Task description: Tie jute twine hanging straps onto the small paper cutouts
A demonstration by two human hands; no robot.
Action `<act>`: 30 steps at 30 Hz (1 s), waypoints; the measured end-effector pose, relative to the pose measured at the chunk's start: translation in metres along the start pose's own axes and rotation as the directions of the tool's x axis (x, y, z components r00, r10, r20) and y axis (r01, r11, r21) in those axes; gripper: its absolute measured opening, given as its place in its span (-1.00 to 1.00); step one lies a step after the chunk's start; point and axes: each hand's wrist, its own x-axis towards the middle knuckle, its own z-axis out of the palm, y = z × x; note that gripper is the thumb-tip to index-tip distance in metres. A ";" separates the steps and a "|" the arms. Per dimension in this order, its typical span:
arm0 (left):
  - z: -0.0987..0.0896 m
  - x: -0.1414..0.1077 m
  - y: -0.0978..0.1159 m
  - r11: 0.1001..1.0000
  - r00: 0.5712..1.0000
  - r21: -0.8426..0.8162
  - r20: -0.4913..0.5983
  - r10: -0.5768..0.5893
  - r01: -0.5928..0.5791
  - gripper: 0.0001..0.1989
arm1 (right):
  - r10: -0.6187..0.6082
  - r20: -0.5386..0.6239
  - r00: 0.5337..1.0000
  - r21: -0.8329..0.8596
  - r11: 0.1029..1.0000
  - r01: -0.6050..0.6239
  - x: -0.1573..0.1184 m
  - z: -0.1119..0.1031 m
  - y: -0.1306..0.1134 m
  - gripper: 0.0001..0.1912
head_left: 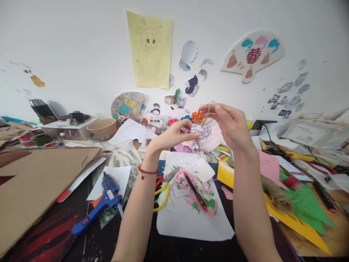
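Note:
My left hand (174, 135) pinches the left edge of a paper cutout (203, 132) with a cartoon character in glasses and a pink bow. Higher and to the right, my right hand (231, 125) has its fingertips closed on a thin loop of twine (208, 111) above the cutout. Whether the twine is joined to the cutout I cannot tell. Behind the hands show an orange flower-like ornament (197, 116) and pink and purple pieces. Below them, a white sheet (191, 229) bears green and pink paper scraps, a pen (195, 191) and yellow-handled scissors (165, 194).
A blue glue gun (99, 209) lies on paper at the left, beside brown cardboard (46, 182). Farther back is a tan bowl (101, 128). At the right are a twine roll (276, 194), green paper (309, 203) and a black marker (324, 196). Drawings hang on the wall.

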 end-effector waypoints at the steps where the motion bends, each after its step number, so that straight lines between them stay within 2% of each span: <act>1: 0.001 0.000 0.000 1.000 0.999 -0.027 -0.039 -0.006 0.005 -0.71 | 0.010 -0.002 1.000 0.024 1.000 -0.010 0.000 0.001 0.000 -0.72; 3: 0.002 0.000 0.001 0.997 0.996 -0.083 -0.086 0.003 -0.010 -0.68 | 0.024 0.005 1.000 0.092 0.995 -0.025 0.000 0.003 -0.001 -0.72; 7: 0.003 0.000 0.005 0.988 0.993 -0.121 -0.085 0.081 -0.091 -0.67 | 0.029 0.023 0.999 0.183 0.982 -0.033 0.000 0.006 -0.005 -0.71; 13: 0.001 0.001 0.009 0.977 0.999 -0.210 -0.030 0.024 -0.030 -0.67 | 0.015 0.009 1.000 0.130 0.991 -0.016 -0.001 0.003 -0.009 -0.66; 19: 0.001 0.000 0.011 0.993 0.999 -0.114 0.043 0.022 -0.017 -0.69 | 0.022 -0.003 1.000 0.052 0.998 -0.022 -0.003 0.000 -0.012 -0.63; 24: 0.001 -0.001 0.010 0.995 0.999 -0.094 0.037 0.039 -0.036 -0.65 | 0.012 -0.023 1.000 0.010 1.000 -0.012 -0.004 -0.002 -0.012 -0.63; 30: 0.001 0.000 0.009 0.988 1.000 -0.155 0.018 0.005 -0.002 -0.67 | 0.006 0.025 1.000 -0.025 1.000 -0.005 -0.006 -0.005 -0.012 -0.66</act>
